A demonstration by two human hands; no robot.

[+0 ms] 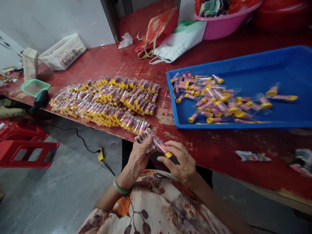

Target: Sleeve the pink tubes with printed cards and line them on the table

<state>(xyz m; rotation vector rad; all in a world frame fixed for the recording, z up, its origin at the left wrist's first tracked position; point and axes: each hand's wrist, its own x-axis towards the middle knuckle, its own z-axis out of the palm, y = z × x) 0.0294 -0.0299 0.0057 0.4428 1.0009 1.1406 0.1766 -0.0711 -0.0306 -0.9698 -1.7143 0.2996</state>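
Observation:
My left hand (pixel 141 151) is closed round a small stack of printed plastic wrappers (pixel 140 137) and a clear tube (pixel 159 142) with pink contents and a yellow end. The thumb lies on top of them. My right hand (pixel 181 161) curls round the yellow end of the same tube, fingers on its upper side and thumb below. Beyond my left hand, many similar yellow-ended tubes (pixel 104 100) lie in packed rows on the red table (pixel 163 113). To the right, a blue tray (pixel 243 70) holds a loose heap of the tubes (pixel 216 99).
Loose wrappers (pixel 253 156) lie near the table's front right. At the back are a white basket (pixel 63 52), a red gift bag (pixel 159 29), a white bag (pixel 181 40) and a pink basin (pixel 226 24). A red stool (pixel 29 149) and a cable with a yellow socket (pixel 100 155) are on the floor.

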